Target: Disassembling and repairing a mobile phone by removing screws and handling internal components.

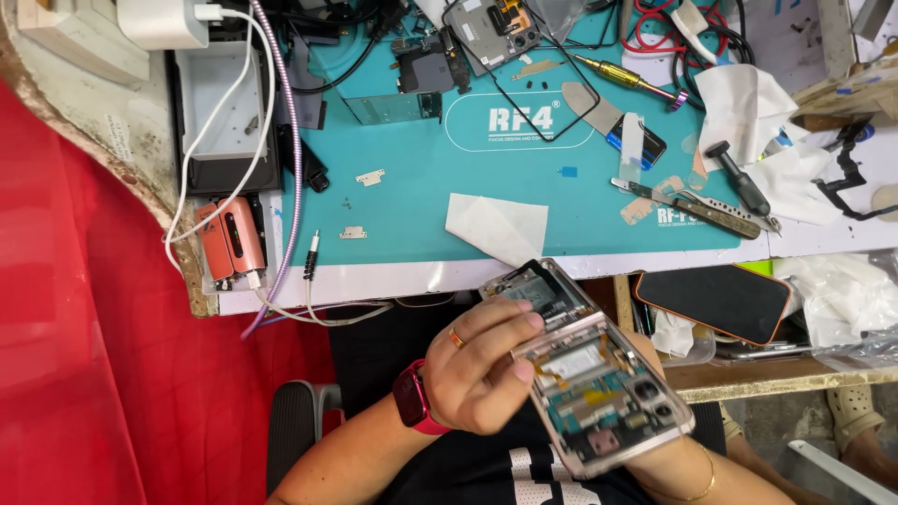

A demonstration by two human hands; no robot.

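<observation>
Opened foldable phone [589, 374]: nearest item, held low at centre-right, in front of the bench edge; back cover off, showing boards, flex cables and camera modules; partly unfolded, upper half tilted toward the bench.

Left hand [477, 369]: red-strapped wristwatch [412, 400] on wrist, ring on one finger; fingers curled together, thumb and fingertips pressed against the phone's left edge near the hinge.

Right hand [655, 458]: almost wholly hidden beneath the phone; only the wrist with a thin bracelet shows. It supports the lower half from below; finger position cannot be told.

Teal work mat [421, 178]: covers the bench, far of the hands.

White folded sheet [496, 227]: on the mat's near edge, just beyond the phone.

Dark screwdriver [739, 180]: right part of mat, beside crumpled white tissue [748, 108].

Gold screwdriver [629, 77]: far right of mat.

Metal pry tool [697, 208]: right near edge of mat.

Phone in orange-rimmed case [716, 301]: face down, right, on a lower shelf.

White cable [220, 140]: left of mat, running from a charger.

Red cloth [84, 337]: left side.
</observation>
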